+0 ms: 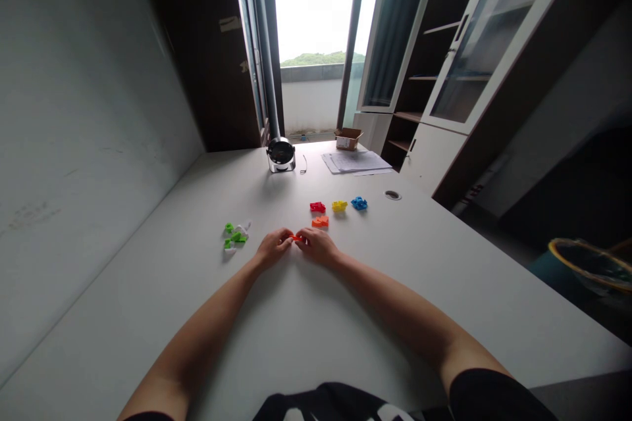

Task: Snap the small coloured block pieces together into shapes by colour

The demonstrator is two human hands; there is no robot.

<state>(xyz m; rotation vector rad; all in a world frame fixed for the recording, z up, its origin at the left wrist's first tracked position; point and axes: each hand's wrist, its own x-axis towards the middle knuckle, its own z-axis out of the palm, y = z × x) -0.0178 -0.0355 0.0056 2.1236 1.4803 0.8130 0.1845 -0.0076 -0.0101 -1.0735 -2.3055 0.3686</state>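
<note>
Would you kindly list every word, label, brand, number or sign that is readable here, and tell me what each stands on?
No text can be read.
Papers: faint marks, too small to read.
Cardboard box: a pale label, too small to read.
Black shirt: white shapes, cut off by the picture's edge, unreadable.
Small coloured pieces: no lettering discernible.
</note>
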